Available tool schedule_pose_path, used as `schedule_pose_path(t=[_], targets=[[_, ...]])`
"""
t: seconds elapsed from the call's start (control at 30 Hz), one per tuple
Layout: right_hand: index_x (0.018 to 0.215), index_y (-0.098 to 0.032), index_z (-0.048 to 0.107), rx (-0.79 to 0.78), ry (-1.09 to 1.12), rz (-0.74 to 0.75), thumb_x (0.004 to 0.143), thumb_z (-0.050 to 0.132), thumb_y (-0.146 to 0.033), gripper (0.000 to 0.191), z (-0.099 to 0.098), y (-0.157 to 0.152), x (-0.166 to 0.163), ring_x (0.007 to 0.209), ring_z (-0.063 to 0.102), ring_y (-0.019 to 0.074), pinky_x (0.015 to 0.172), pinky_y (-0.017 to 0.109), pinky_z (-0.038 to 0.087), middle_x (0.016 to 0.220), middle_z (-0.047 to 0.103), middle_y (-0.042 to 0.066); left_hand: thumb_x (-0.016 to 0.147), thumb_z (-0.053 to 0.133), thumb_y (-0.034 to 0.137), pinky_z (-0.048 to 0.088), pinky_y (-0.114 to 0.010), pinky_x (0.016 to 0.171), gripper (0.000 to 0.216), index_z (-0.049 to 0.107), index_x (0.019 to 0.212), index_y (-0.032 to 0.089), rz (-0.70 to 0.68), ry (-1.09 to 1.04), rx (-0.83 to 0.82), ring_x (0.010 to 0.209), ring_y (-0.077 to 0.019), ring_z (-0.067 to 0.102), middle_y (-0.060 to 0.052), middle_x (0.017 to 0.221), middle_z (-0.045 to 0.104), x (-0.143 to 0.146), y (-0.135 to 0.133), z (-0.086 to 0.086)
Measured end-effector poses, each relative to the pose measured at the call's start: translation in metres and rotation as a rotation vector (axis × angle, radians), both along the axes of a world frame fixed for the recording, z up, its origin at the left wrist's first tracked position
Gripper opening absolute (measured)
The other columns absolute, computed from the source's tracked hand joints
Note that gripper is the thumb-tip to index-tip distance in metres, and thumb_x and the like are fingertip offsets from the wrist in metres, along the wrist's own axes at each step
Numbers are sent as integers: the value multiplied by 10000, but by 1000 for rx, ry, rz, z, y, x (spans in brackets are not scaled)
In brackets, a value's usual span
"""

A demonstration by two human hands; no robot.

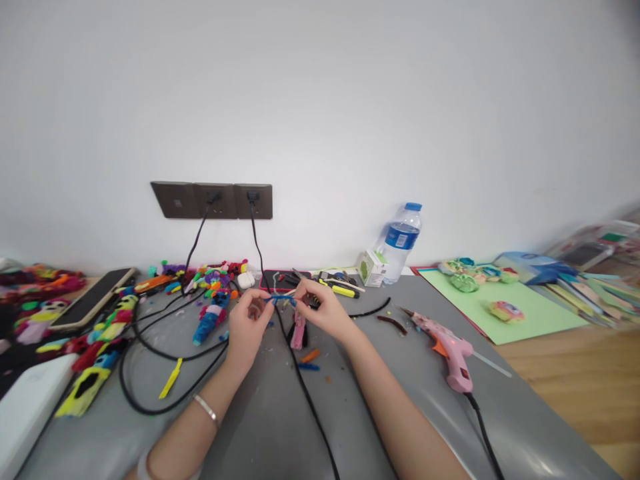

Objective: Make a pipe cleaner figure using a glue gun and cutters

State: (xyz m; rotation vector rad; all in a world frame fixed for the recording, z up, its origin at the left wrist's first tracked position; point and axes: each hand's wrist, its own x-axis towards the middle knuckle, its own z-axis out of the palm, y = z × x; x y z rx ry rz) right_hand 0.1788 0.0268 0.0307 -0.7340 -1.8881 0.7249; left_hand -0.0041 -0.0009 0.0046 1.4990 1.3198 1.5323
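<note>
A black, smooth-skinned cable (313, 407) is trailing across the grey, faintly glossy surface (265, 420) toward its near edge, while a flat white slab with a rounded corner (35, 413) is lying on the left. Beside the right edge, a pink plastic glue gun (453, 353) is resting on its side, a translucent stick (493, 364) projecting from its back. A crinkled yellow strip (171, 379) is lying inside a loop of cable left of centre, and a short blue piece (309, 367) is sitting just below an orange one (311, 355) near the middle. Above the middle of the surface, the left hand (247, 328) and the right hand (324, 310) are grasping a thin blue strip (280, 299), thumbs and forefingers pinching its two ends and holding it roughly level. Fuzzy, many-coloured figures (210, 320) are crowding the left part. By the far edge, a white rounded case (245, 280) is lying left of the hands, and a clear plastic bottle with a blue cap (401, 243) is leaning toward the wall (320, 100) behind a small green-and-white carton (372, 268). Past the far right corner, crumpled paper rosettes (464, 283) are sitting on a smooth green sheet (540, 330).
</note>
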Motion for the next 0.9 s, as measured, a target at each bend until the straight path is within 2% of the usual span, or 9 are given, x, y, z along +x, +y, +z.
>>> schedule_pose_path(t=[0.9], targets=[[709,-202,505,-7,-11,-3,804,533,-137,118,1,-1,0,661,490,145,609,263,381,704,528,-3,788,654,317,476,-240,562,147,612,862,196,-5,-11,-7,616,-153,617,2,703,625,0,1,0]])
